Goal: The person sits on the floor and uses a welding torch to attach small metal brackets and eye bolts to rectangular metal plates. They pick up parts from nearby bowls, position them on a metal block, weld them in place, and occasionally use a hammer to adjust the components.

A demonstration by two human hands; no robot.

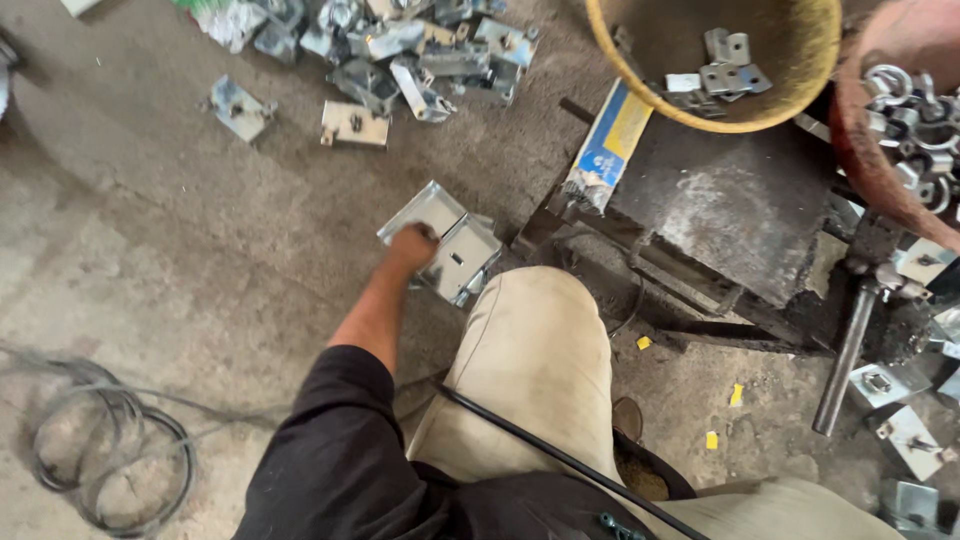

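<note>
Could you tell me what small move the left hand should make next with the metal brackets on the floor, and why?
Probably lift. The left hand is already closed on the two shiny metal brackets beside the knee, and the dark work block to the right has bare space.

Bracket pile (400,50) lies beyond, perhaps left of, the workbench (730,210).
</note>
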